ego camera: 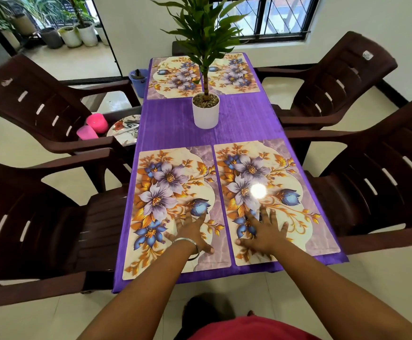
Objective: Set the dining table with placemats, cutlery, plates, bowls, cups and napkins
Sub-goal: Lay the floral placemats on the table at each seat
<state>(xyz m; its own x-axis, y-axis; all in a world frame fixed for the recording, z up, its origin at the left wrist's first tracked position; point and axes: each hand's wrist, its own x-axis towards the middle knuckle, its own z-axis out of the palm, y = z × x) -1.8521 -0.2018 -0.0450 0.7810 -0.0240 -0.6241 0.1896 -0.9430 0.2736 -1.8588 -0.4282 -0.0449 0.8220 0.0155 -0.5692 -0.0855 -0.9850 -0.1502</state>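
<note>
Both hands were flat and spread, nothing pinched. Left hand (192, 229) pressed on the near-left placemat (173, 207), right hand (263, 231) on the near-right placemat (273, 197). Looked like the smoothing/aligning step for the near pair.

To do it well, my read: keep palms flat, slide the mats rather than lift them, square the near edges to the bench (175, 123) edge, and keep the narrow purple strip between them even. The near-left mat sat at a slight angle and close to the bench's left edge, so nudge it inward.

Counts:
- Placemats: 4, two near and two far (173, 77), all on the purple cloth.
- Chairs (40, 99): 4 brown, two per side.
- Potted plant (205, 110): 1, bench centre.
- Pink cups (97, 122): 2, on the far-left chair's seat.
- Floral plates (124, 133): one stack with cutlery on top, same chair; number of plates and pieces not readable.
- Blue bucket (138, 79): 1, on the floor beyond.
- Bowls, napkins: none seen.

Placemats appeared done; everything else was still off the bench.
</note>
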